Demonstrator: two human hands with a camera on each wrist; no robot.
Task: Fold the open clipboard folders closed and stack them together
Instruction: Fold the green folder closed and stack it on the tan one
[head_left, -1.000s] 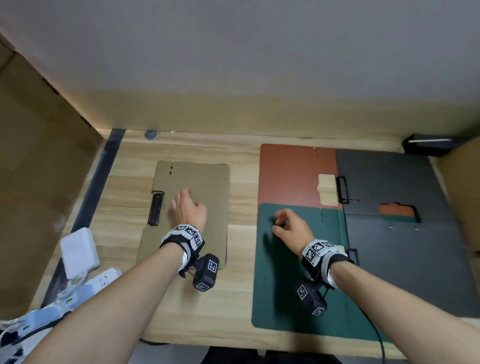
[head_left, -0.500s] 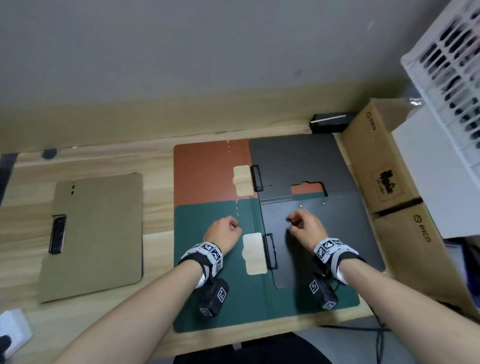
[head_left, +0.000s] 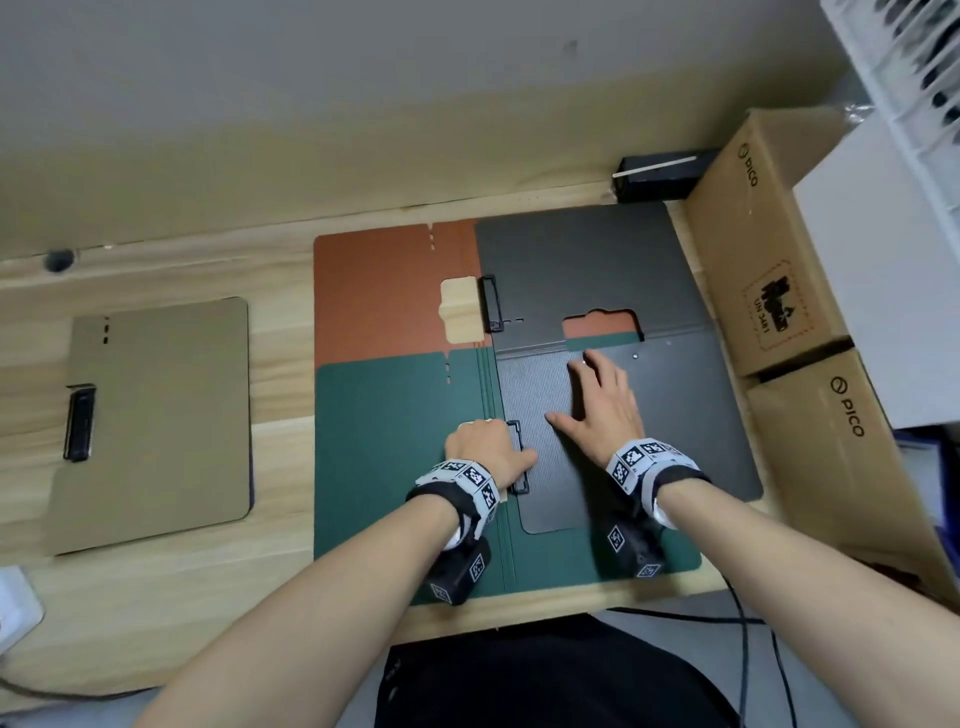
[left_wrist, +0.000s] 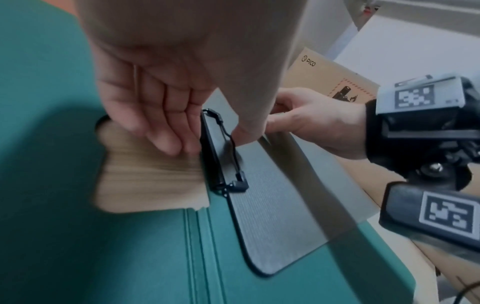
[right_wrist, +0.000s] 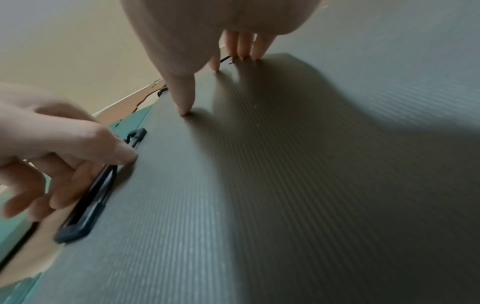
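Note:
A green folder (head_left: 395, 457) lies open at the table's front, its black board (head_left: 691, 426) on the right half. Behind it an orange-brown folder (head_left: 384, 296) lies open too, with its own black board (head_left: 582, 270). A tan folder (head_left: 166, 415) lies closed at the left. My left hand (head_left: 488, 452) pinches the green folder's black clip (left_wrist: 221, 156), fingers on the spine side and thumb on the board side. My right hand (head_left: 602, 410) presses flat on the front black board, fingers spread; its fingertips (right_wrist: 244, 55) touch the ribbed surface.
Two cardboard boxes (head_left: 753, 249) (head_left: 831, 467) stand along the right edge, close to the boards. A small black box (head_left: 657, 176) sits at the back wall. A white crate (head_left: 904, 78) is top right. Cables (head_left: 748, 649) hang below the front edge.
My left hand left the tan folder and came over to the green folder's clip. My right hand moved from the green cover onto the black board and spread flat. The view swung right.

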